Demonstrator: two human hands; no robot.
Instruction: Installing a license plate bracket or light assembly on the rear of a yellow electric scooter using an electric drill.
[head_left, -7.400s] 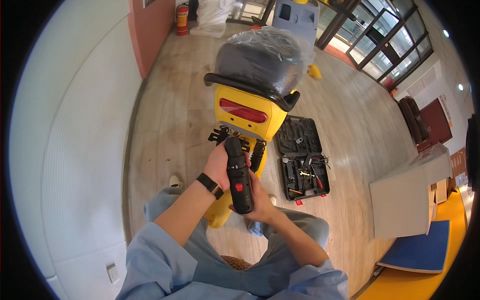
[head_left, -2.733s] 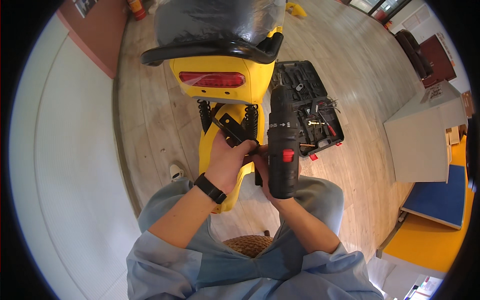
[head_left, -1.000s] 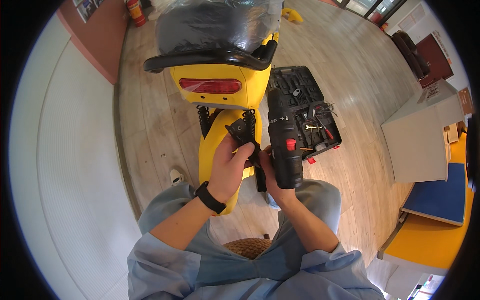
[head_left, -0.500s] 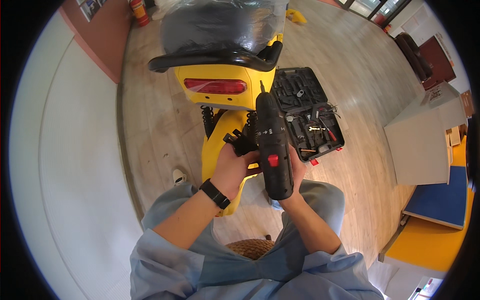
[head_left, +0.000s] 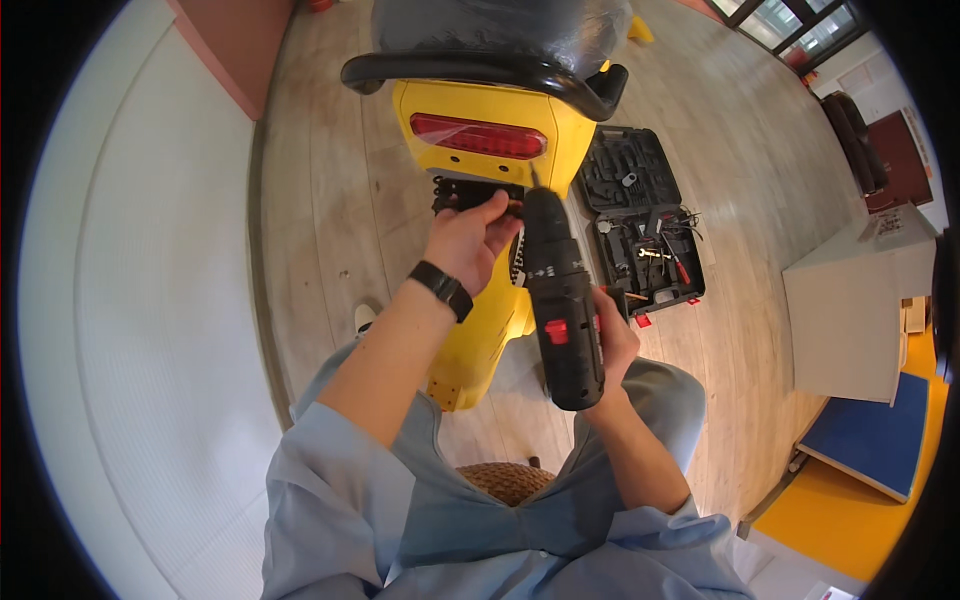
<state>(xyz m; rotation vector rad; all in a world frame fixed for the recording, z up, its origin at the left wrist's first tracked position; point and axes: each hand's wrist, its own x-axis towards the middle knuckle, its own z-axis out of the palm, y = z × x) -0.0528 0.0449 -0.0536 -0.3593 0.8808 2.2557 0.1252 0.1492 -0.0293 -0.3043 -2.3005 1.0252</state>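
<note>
My left hand [head_left: 466, 240] grips a black bracket [head_left: 452, 194] against the underside of the rear housing [head_left: 566, 140] of a yellow scooter, just below a red lamp [head_left: 478, 135] and two dark holes. My right hand [head_left: 612, 335] is closed on the handle of a black cordless drill [head_left: 558, 275] with a red switch. The drill points away from me; its thin bit sits by the housing's lower edge, right of my left fingers, though contact is unclear. Black springs show partly behind the drill, above the yellow rear fender [head_left: 465, 360]. A plastic-covered seat [head_left: 490, 30] tops the housing.
An open black tool case [head_left: 655, 250] lies on the floor [head_left: 330, 200] to the right. A white wall [head_left: 150, 300] runs along my left. At the right stand a pale counter [head_left: 840, 320], a blue board [head_left: 860, 430] on yellow furniture [head_left: 800, 520] and a dark sofa [head_left: 850, 140].
My left hand has raised the bracket from over the fender to beneath the rear housing. The drill has swung slightly right, its bit still toward the scooter. The view has shifted too.
</note>
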